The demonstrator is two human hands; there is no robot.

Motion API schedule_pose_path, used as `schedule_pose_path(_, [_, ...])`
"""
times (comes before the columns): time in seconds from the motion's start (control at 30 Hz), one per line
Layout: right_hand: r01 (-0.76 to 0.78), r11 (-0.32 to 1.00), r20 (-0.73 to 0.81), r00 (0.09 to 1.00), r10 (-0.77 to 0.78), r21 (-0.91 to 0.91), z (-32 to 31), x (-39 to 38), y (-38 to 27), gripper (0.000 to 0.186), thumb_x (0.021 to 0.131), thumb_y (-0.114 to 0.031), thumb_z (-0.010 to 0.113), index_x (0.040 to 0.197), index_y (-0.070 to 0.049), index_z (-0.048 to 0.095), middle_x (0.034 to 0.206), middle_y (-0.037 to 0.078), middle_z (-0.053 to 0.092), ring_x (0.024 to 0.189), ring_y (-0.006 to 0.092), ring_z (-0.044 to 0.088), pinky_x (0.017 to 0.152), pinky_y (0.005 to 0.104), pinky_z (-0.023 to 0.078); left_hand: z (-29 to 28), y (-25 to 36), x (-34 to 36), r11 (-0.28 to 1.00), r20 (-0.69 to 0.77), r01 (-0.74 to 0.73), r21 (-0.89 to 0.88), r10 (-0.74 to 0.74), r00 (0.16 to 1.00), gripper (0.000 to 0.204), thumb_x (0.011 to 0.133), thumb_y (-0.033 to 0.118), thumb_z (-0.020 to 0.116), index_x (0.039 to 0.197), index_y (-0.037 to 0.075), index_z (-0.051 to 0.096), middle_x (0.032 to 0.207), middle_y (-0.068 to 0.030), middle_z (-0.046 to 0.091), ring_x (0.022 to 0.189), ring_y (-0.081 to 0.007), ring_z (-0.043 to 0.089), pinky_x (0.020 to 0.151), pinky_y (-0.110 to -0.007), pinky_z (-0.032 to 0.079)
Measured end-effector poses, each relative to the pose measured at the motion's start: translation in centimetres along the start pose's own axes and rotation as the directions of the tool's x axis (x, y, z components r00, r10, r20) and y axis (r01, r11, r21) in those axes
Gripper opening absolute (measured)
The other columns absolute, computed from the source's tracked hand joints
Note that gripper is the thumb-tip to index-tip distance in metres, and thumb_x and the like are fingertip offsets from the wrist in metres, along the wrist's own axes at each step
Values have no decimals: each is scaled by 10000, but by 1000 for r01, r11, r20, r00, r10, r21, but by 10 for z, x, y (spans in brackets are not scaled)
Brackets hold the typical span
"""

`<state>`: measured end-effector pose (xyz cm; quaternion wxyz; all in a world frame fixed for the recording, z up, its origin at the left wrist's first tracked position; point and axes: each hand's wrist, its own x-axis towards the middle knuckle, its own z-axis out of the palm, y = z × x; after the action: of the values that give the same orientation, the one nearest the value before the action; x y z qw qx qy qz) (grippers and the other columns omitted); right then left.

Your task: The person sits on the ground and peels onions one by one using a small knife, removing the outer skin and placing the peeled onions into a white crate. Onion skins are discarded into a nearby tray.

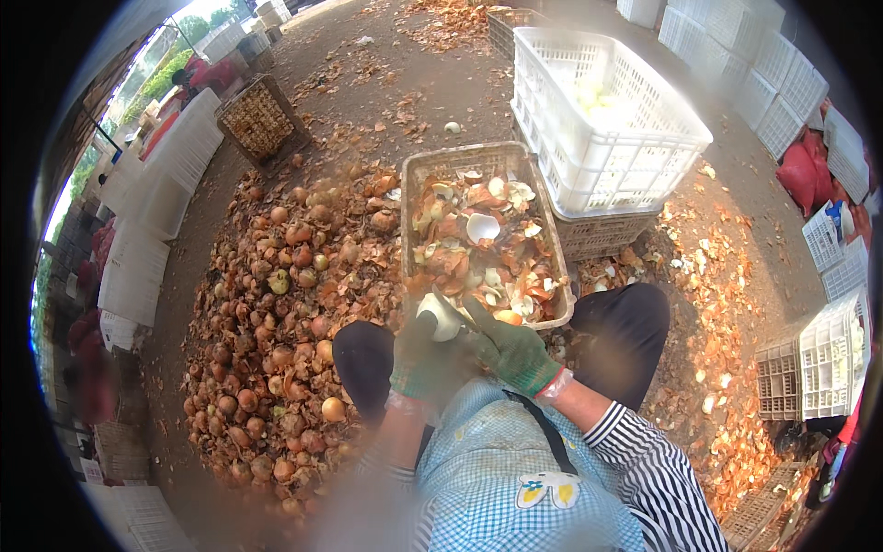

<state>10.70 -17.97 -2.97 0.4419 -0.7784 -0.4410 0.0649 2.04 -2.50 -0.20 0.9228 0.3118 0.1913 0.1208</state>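
In green gloves, both my hands meet over the near edge of a brown plastic crate. My left hand is closed around a pale, peeled onion. Close against its right side is my right hand, fingers curled together; whatever they hold is hidden. Inside the crate lie brown onion skins and white outer layers, including a cupped white piece. An orange-brown onion shows at the crate's near edge, beside my right hand.
Left of my knees spreads a large heap of unpeeled onions. A white basket with pale onions sits on a brown crate at the right. Skins litter the right floor. An upright crate stands far left.
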Motion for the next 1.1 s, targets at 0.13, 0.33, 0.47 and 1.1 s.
schedule_pose_path(0.13, [-587,695,39,775,631,416,-3,2,43,723,974,-477,566,1476,5,371,788,177,636,691,247,648,654,363,521,41,14,62,995,-63,-96,-12,95,994,566,828,362,791,1182,-21,569,914,-140,691,685,-264,701,544,-314,617])
schedule_pose_path(0.33, [-737,500,254,646,720,455,-25,-2,21,696,915,-382,690,1457,-33,427,964,111,706,793,151,683,686,263,531,236,68,169,956,223,-214,199,169,960,770,941,436,649,1406,-105,359,1364,-261,438,1023,-366,643,831,-396,602])
schedule_pose_path(0.47, [-627,481,206,714,669,613,13,-21,31,533,960,-287,642,1415,-50,495,914,78,712,581,109,623,542,263,514,118,130,167,885,149,-352,304,321,935,508,978,333,620,1272,-71,529,1106,-191,630,916,-270,681,743,-374,598])
schedule_pose_path(1.1, [-880,350,222,429,875,322,86,19,37,172,968,-255,584,961,-96,519,627,35,583,363,98,469,276,235,340,-481,9,-68,426,-916,853,301,379,134,620,782,392,731,1287,73,566,1255,-211,589,1164,-378,594,925,-467,510])
